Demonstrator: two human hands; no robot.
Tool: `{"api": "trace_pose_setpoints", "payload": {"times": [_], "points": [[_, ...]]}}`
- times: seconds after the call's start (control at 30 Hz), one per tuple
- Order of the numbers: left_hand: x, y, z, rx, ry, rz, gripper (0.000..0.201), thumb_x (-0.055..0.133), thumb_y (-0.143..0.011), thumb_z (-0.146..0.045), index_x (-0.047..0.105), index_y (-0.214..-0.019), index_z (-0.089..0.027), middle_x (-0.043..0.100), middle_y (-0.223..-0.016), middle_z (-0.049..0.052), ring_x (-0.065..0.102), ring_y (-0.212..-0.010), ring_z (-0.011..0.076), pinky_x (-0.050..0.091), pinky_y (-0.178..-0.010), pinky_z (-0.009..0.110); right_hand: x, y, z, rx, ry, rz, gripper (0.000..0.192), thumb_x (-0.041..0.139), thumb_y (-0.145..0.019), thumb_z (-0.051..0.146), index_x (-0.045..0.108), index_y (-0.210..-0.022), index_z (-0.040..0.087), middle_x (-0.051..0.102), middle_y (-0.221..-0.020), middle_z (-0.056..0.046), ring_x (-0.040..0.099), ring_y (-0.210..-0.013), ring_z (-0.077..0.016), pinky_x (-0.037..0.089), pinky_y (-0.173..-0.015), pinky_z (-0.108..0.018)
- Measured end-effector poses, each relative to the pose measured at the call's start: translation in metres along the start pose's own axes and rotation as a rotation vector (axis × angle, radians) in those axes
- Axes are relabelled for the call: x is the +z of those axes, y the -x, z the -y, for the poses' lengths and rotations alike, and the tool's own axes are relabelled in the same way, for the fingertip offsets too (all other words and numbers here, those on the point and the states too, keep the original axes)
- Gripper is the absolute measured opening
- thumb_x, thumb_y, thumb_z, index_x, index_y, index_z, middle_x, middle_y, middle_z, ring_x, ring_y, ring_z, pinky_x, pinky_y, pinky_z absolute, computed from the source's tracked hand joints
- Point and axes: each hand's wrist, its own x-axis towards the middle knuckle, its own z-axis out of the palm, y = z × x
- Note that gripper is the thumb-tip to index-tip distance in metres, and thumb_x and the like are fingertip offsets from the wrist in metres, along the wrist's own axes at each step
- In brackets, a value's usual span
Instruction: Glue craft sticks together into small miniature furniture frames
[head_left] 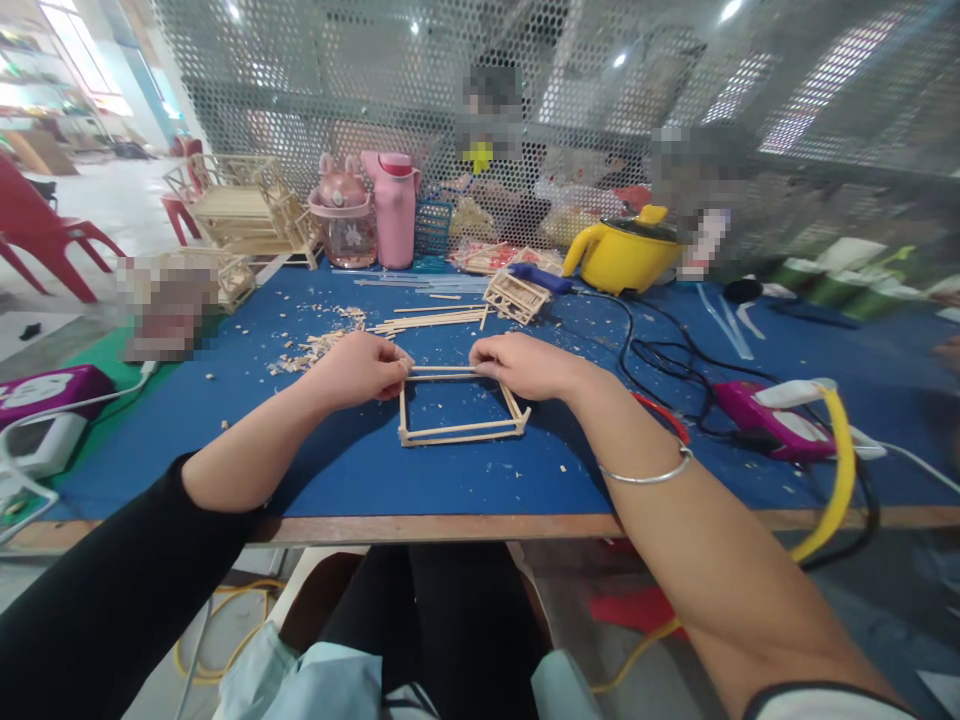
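Note:
A small rectangular frame of thin wooden sticks (461,434) lies on the blue table top in front of me. My left hand (364,368) pinches its far left corner between thumb and fingers. At the far right corner, my right hand (517,365) grips the same frame with curled fingers. Two parallel sticks run between my hands along the far side. Both far corners are partly hidden by my fingertips. Beyond my hands lie loose wooden sticks (435,320) and a small stick-built piece (517,296) beside a blue-handled tool (541,278).
Short wood offcuts (322,345) are heaped at left. Behind stand a pink flask (395,215), a pink rabbit-eared bottle (349,225) and a yellow pot (630,255). Black cables (660,355) and a purple power strip (772,420) lie right; stick-built furniture (240,205) stands back left.

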Motion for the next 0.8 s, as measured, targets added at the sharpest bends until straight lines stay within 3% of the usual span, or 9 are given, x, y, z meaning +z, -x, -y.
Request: {"api": "trace_pose_setpoints", "payload": {"times": [0.17, 0.37, 0.47, 0.53, 0.63, 0.7, 0.8], "points": [[-0.001, -0.003, 0.006, 0.017, 0.002, 0.016, 0.021, 0.057, -0.067, -0.03, 0.072, -0.076, -0.018, 0.063, -0.053, 0.0, 0.054, -0.046, 0.0124, 0.044, -0.049, 0.022, 0.0, 0.001, 0.001, 0.02, 0.0, 0.031, 0.014, 0.044, -0.088, 0.021, 0.057, -0.083, 0.017, 0.064, -0.083, -0.006, 0.053, -0.072, -0.0154, 0.036, -0.064, -0.024], [-0.013, -0.003, 0.012, 0.08, -0.029, 0.097, 0.029, 0.057, -0.069, -0.032, 0.069, -0.093, -0.02, 0.064, -0.057, -0.001, 0.055, -0.048, 0.013, 0.042, -0.05, 0.022, 0.004, 0.0, 0.009, -0.032, 0.054, -0.02, 0.016, 0.042, -0.09, 0.022, 0.056, -0.084, 0.016, 0.06, -0.089, -0.008, 0.052, -0.078, -0.0167, 0.037, -0.07, -0.025], [-0.024, 0.004, 0.001, 0.096, -0.23, 0.11, 0.027, 0.059, -0.068, -0.034, 0.071, -0.089, -0.021, 0.062, -0.053, 0.0, 0.057, -0.05, 0.0155, 0.042, -0.052, 0.024, 0.005, -0.001, 0.014, -0.054, 0.019, 0.015, 0.015, 0.042, -0.09, 0.021, 0.056, -0.084, 0.016, 0.061, -0.086, -0.007, 0.052, -0.076, -0.016, 0.037, -0.068, -0.025], [-0.026, 0.009, -0.013, 0.117, -0.47, -0.005, 0.034, 0.065, -0.064, -0.039, 0.07, -0.094, -0.022, 0.065, -0.061, 0.002, 0.061, -0.061, 0.02, 0.043, -0.059, 0.026, 0.006, -0.001, 0.015, -0.063, -0.004, 0.026, 0.015, 0.043, -0.089, 0.02, 0.056, -0.083, 0.016, 0.061, -0.084, -0.006, 0.051, -0.074, -0.0154, 0.036, -0.067, -0.024], [-0.012, 0.012, -0.039, 0.177, -0.777, -0.17, 0.047, 0.064, -0.067, -0.045, 0.063, -0.109, -0.024, 0.068, -0.094, 0.008, 0.061, -0.094, 0.0294, 0.045, -0.073, 0.032, 0.008, 0.003, 0.015, -0.074, -0.039, -0.03, 0.015, 0.043, -0.089, 0.019, 0.055, -0.082, 0.016, 0.06, -0.082, -0.006, 0.05, -0.072, -0.0147, 0.036, -0.066, -0.024], [0.005, 0.009, -0.051, 0.295, -0.861, -0.071, 0.047, 0.062, -0.072, -0.041, 0.057, -0.116, -0.024, 0.066, -0.103, 0.009, 0.059, -0.1, 0.029, 0.046, -0.074, 0.032, 0.01, 0.006, 0.015, -0.058, -0.072, -0.076, 0.014, 0.043, -0.089, 0.017, 0.055, -0.082, 0.015, 0.059, -0.082, -0.006, 0.05, -0.071, -0.0146, 0.036, -0.065, -0.024], [0.026, 0.002, -0.054, 0.325, -0.841, 0.047, 0.038, 0.053, -0.081, -0.027, 0.053, -0.119, -0.021, 0.07, -0.093, 0.008, 0.065, -0.085, 0.0254, 0.047, -0.065, 0.03, 0.013, 0.01, 0.018, 0.011, -0.132, -0.101, 0.013, 0.044, -0.088, 0.016, 0.056, -0.082, 0.014, 0.06, -0.081, -0.007, 0.051, -0.071, -0.0146, 0.036, -0.064, -0.024]]}}
